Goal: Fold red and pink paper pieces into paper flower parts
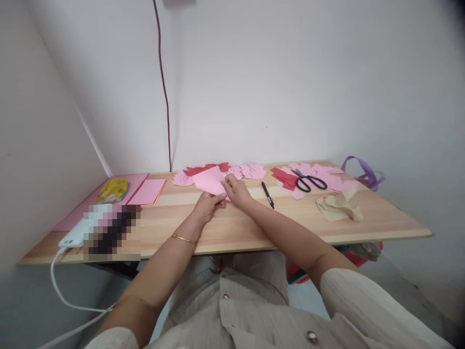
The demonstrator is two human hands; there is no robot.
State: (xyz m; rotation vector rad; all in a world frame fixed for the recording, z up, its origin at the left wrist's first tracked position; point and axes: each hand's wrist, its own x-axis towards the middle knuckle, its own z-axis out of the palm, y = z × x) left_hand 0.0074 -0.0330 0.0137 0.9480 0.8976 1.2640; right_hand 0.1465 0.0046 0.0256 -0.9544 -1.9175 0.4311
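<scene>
A sheet of pink paper is held up slightly above the table, between my two hands. My left hand pinches its lower edge, thumb on top, with a gold bangle on the wrist. My right hand is closed on the paper's right side, its fingers bent. Whether the paper is folded at that spot cannot be made out. Behind it, along the wall, lie red cut-paper shapes and pink cut-paper shapes. Right of my hands a black pen rests on the wood.
Black-handled scissors lie on pink scraps beside red strips. Crumpled brown paper and purple ribbon are at right. At left are pink sheets, a yellow packet and a white device with a cable.
</scene>
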